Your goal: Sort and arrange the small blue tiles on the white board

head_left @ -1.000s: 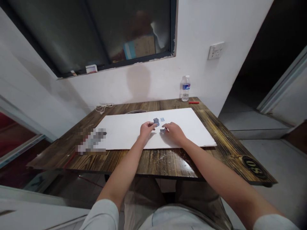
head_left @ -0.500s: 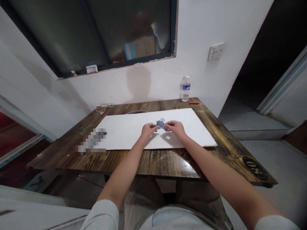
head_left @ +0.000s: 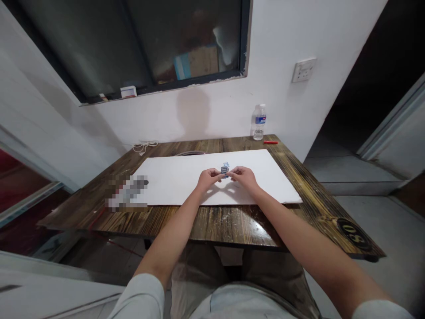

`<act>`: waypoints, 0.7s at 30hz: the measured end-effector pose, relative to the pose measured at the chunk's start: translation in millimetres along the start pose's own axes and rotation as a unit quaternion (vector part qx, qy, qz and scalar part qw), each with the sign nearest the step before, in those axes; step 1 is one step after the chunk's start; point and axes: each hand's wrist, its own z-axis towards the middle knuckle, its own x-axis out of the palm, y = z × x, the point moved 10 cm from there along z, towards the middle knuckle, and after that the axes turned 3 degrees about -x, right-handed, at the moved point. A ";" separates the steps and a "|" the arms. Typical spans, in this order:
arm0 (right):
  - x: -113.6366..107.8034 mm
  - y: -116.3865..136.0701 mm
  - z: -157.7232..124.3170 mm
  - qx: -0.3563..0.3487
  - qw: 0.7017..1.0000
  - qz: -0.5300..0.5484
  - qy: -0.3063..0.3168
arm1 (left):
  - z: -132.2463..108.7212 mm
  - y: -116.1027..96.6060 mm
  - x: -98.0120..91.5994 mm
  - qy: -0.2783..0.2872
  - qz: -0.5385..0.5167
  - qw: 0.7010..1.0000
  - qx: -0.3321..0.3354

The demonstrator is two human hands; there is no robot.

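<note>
Over the white board [head_left: 175, 177], my left hand [head_left: 210, 178] and my right hand [head_left: 245, 177] meet almost fingertip to fingertip. Between them is a small dark slotted piece [head_left: 224, 169], pinched by the thumb and fingers of both hands. It is too small to tell its exact kind, or whether it is one part or two pressed together. Just behind it shows a light blue striped bit [head_left: 226, 164]; whether this lies on the board or belongs to the piece I cannot tell.
The board rests on a dark wooden table [head_left: 232, 226]. At the back right stand a water bottle [head_left: 260, 122] and a red pen [head_left: 270, 142]. A white cord [head_left: 145, 145] lies at the back left, a blurred-out object [head_left: 129, 192] at the left. The wall carries a socket [head_left: 304, 70].
My hands have drawn closer together. Two dark slotted pieces that crossed at an angle now look lined up as one block. The view has shifted slightly.
</note>
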 end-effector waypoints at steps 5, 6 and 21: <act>-4.4 1.8 5.5 -0.024 0.979 -0.196 0.044 | -0.2 6.6 -14.2 -0.076 -0.015 0.997 -0.029; -3.7 2.3 5.0 -0.032 0.965 -0.252 0.059 | -0.7 8.0 -17.5 -0.092 -0.019 0.995 -0.035; 11.5 1.7 -12.9 -0.045 0.795 -0.575 0.189 | -3.4 10.5 -22.9 -0.122 -0.018 0.991 -0.059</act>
